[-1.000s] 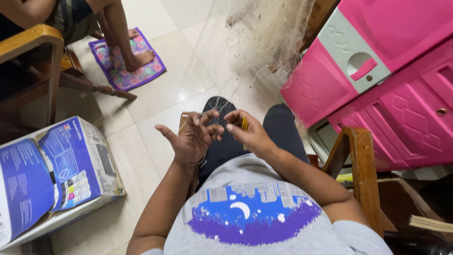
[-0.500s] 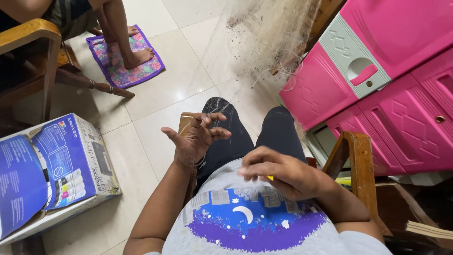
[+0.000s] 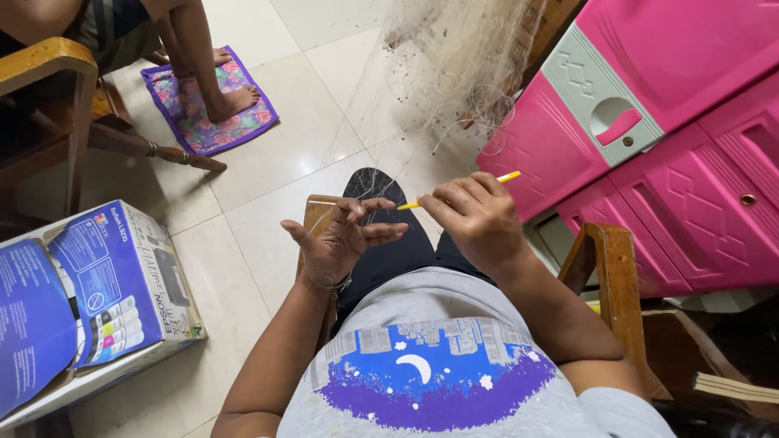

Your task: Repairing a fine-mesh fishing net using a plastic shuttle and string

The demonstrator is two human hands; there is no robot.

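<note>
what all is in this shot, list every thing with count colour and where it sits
netting needle: one, yellow, thin, pinched in the right hand, tip toward the left hand
fishing net: one, pale and fine, heaped at the top centre, strands run down to the hands
cabinet: one, pink plastic with a grey panel, right side
cardboard box: one, blue and white, on the floor at left
mat: one, purple floral, upper left, another person's foot on it
wooden chair: one, brown, far left
chair arm: one, brown wood, beside the right elbow
left hand: open, fingers spread, net thread across them
right hand: closed on the needle
</note>
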